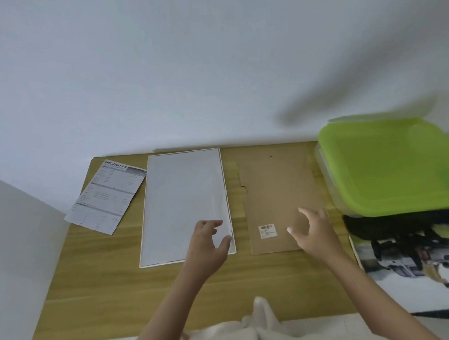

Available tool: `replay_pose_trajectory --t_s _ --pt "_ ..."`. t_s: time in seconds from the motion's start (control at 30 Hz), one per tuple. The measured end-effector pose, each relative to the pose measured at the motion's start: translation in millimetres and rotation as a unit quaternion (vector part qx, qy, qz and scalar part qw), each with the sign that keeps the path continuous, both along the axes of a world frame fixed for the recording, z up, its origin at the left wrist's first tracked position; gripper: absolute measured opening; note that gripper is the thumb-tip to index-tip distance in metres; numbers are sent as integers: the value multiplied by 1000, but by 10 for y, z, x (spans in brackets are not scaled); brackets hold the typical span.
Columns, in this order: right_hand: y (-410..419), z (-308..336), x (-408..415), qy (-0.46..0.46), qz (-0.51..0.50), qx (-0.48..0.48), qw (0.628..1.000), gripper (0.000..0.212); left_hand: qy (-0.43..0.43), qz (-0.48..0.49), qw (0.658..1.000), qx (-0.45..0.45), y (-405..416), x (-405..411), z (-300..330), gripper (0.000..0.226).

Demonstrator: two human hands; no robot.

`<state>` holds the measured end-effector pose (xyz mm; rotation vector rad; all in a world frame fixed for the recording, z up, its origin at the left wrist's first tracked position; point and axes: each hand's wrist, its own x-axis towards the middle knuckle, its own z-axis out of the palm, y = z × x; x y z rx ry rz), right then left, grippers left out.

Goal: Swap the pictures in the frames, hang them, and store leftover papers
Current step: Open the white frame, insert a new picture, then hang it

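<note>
A white picture frame [172, 199] lies flat in the middle of the wooden table [120, 294], with a pale sheet inside it. My left hand [208, 243] rests at the frame's near right corner, thumb and fingers pinching the edge of the sheet there. To the right lies a brown cardboard backing board [277, 187] with a small barcode label [268, 230]. My right hand [314, 230] hovers over the board's near right part, fingers spread, holding nothing. A printed "Specification" paper [107, 198] lies left of the frame. A picture with dark and pale shapes [413, 260] lies at the right edge.
A clear storage box with a green lid [394, 164] stands at the table's right back corner. A white wall runs behind the table, and a white panel rises at the left. Pale clothing shows at the near edge.
</note>
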<state>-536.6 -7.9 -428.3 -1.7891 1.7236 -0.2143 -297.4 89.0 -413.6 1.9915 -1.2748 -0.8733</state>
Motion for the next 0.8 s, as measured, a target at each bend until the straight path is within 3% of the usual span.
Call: replay_pose_trajectory --t_s 0.2,0.33,0.57,0.8 --pt "14 -85 -460 120 34 14 992 89 0 -32 998 58 -93 -635 -138 51" --pt "-10 -86 -553 144 65 15 987 92 -24 -19 994 101 -135 -918 -208 55" --pt "-132 -64 -612 36 24 54 998 92 6 75 985 154 -255 -1016 -215 77" --pt "-74 -37 -673 -53 8 62 997 97 7 82 989 123 -184 -834 -156 78"
